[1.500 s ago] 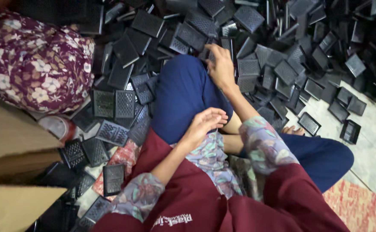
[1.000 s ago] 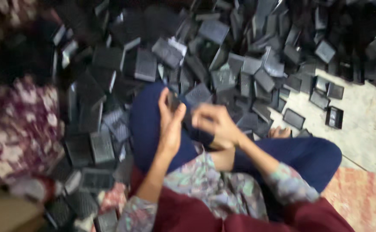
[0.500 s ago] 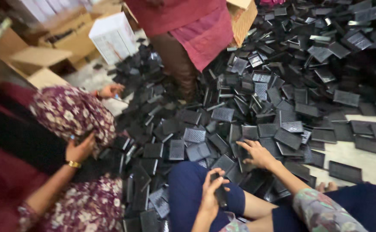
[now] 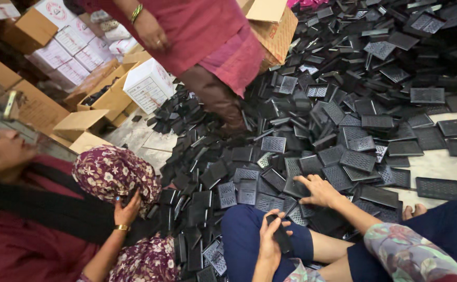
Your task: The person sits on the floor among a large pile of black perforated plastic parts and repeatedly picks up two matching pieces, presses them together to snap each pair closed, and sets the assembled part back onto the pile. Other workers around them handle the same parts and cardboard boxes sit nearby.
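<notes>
Head view: the person sat on the floor (image 4: 442,167) among a heap of black grille plates (image 4: 343,120).
Left hand (image 4: 271,241): closed around one black plate (image 4: 280,234) — it lay over the blue knee (image 4: 244,230).
Right hand (image 4: 319,190): fingers spread flat on the heap, gripping nothing.
Nearby: a co-worker's hand (image 4: 126,211) — also cardboard boxes (image 4: 108,99).

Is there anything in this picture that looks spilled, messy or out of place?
Yes. Black perforated plates lie spilled over the floor in a loose heap, overlapping and tilted rather than stacked. A standing person's legs are among them. The left hand holds one black piece; the right hand rests on the heap.
</notes>
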`<action>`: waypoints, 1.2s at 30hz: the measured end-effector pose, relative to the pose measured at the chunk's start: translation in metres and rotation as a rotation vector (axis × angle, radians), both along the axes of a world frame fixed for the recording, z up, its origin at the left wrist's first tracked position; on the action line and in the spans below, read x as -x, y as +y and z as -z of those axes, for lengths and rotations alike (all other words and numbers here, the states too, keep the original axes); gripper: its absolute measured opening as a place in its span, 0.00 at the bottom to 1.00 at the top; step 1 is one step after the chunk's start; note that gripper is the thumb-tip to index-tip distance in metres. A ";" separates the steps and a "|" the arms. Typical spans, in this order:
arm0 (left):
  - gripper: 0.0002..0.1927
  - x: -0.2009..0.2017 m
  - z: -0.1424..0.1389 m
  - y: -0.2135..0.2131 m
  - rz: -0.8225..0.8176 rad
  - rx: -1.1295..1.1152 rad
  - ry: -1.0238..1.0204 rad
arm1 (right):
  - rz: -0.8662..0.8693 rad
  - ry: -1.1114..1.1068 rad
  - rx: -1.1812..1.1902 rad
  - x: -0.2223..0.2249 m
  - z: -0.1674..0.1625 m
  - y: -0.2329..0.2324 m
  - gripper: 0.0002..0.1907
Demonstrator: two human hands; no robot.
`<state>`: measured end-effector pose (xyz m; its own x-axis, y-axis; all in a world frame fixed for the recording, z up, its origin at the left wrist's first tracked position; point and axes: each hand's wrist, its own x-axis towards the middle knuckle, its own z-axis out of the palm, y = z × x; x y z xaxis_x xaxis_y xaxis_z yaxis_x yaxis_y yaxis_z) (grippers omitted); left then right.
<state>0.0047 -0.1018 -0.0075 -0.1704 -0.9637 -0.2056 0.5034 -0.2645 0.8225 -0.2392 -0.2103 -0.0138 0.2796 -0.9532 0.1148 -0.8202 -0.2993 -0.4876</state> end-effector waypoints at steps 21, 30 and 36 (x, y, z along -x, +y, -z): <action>0.20 0.013 0.018 -0.022 -0.313 -0.051 0.245 | 0.002 -0.414 -0.093 -0.075 -0.079 0.155 0.33; 0.20 0.031 0.005 -0.017 -0.389 0.011 0.013 | 0.089 -0.472 -0.039 -0.093 -0.063 0.160 0.29; 0.22 0.036 -0.016 -0.010 -0.383 0.109 -0.051 | 0.013 -0.468 -0.012 -0.082 -0.069 0.154 0.30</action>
<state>-0.0309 -0.1118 0.0089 0.2136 -0.9721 -0.0971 0.5063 0.0252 0.8620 -0.1572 -0.0559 0.0553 0.1882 -0.9585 0.2143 -0.5147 -0.2821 -0.8096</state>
